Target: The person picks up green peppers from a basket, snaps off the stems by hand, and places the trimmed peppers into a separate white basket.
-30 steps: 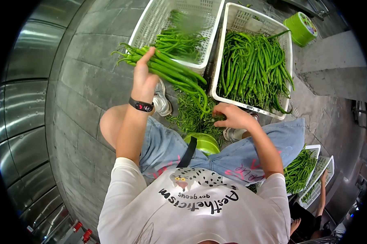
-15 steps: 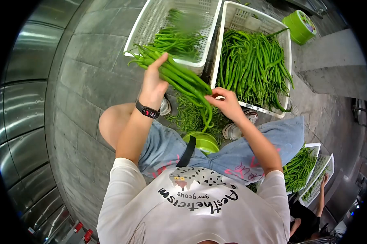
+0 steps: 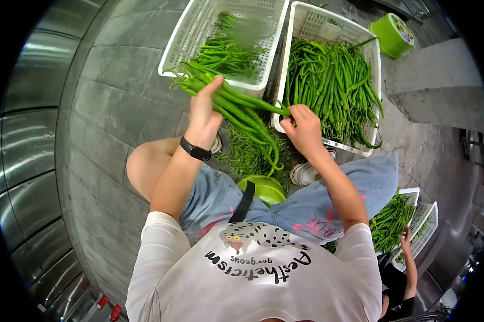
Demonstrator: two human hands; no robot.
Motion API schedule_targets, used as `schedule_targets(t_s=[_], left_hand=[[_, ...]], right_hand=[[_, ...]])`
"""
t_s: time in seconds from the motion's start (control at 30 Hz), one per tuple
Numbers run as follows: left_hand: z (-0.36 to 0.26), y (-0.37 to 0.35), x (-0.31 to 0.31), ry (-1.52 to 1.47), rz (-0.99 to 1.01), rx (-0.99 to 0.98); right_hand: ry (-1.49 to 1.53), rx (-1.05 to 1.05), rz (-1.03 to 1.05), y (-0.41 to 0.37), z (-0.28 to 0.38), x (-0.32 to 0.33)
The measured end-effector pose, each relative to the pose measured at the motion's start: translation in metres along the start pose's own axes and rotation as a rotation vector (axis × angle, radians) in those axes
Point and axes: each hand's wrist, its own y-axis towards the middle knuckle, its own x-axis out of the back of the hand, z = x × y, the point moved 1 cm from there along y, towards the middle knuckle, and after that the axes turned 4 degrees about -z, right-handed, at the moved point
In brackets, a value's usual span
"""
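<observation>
A bunch of long green chili peppers lies in the grip of my left hand, thumb across the top. My right hand pinches the end of one pepper at the bunch's right side. Behind the bunch stands a white plastic crate with a partial load of peppers. To its right, a second white crate holds a thick heap of green peppers. Small green pieces are scattered on the floor below my hands.
I sit over a green stool. Another green round stool stands at the far right. At lower right, more white crates hold peppers, and another person's arm reaches there. A metal wall runs along the left.
My right hand has moved slightly up and right, drawing one pepper's end away from the bunch. The other person's arm has shifted left to the nearer crate.
</observation>
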Motion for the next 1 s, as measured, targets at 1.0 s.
schedule_targets(t_s=[1.0], left_hand=[[-0.038,-0.030,-0.025,-0.565,1.214,0.173]], right_hand=[[0.325,0.200,0.233,-0.003,0.021,0.032]])
